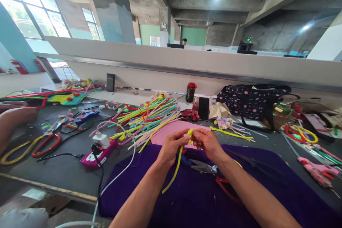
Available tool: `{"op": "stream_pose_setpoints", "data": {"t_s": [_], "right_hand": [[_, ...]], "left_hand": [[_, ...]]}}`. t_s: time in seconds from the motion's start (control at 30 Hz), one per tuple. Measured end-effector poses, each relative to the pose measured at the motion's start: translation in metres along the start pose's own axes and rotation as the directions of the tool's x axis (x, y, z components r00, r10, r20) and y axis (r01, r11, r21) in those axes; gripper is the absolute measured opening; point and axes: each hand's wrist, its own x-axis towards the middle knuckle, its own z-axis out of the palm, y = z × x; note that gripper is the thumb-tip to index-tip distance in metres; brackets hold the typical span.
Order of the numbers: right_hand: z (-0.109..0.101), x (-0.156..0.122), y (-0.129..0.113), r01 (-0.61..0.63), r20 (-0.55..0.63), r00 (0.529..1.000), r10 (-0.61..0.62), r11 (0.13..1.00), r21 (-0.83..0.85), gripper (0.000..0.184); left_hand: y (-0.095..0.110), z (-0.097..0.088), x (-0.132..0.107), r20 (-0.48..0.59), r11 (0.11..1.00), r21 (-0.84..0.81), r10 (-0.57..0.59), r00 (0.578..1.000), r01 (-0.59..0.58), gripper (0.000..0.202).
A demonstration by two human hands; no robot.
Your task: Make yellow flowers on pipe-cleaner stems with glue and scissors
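Between my two hands, over the dark purple cloth (128, 185), is a yellow pipe cleaner (175, 176) bent into a small knotted shape at its top. Its long tail hangs down beside my left hand (175, 144). The fingers of that hand pinch the piece from the left. My right hand (207, 142) grips the knotted part from the right with thumb and fingertips. Below the hands lie scissors (204, 167) with red handles, partly covered by my right forearm. Behind them is a pink sheet (168, 131).
A heap of colourful pipe cleaners (152, 115) lies beyond my left hand. Left of the cloth are a purple power strip (98, 155) with cables and large scissors (46, 146). Another person's hand (16, 114) is at far left. A phone (203, 108), bottle (190, 92) and patterned bag (248, 101) stand behind.
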Motion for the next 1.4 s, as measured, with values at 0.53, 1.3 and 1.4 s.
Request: {"op": "stream_pose_setpoints", "data": {"t_s": [0.53, 1.3, 1.4], "right_hand": [[-0.0007, 0.0015, 0.0031, 0.008, -0.002, 1.0, -0.008, 1.0, -0.003, 0.018], [0.0049, 0.0005, 0.006, 0.013, -0.004, 1.0, -0.013, 0.999, 0.035, 0.021], [0.0053, 0.0005, 0.0051, 0.001, 0.01, 1.0, -0.002, 0.998, 0.069, 0.026]], "left_hand": [[-0.0027, -0.0054, 0.003, 0.014, 0.999, -0.046, -0.013, 1.0, 0.013, 0.04], [-0.0016, -0.0057, 0.0038, 0.038, 0.996, -0.043, -0.082, 0.996, 0.084, 0.041], [-0.0024, -0.0084, 0.0057, 0.071, 0.989, -0.076, -0.124, 0.99, 0.129, 0.041]]}}
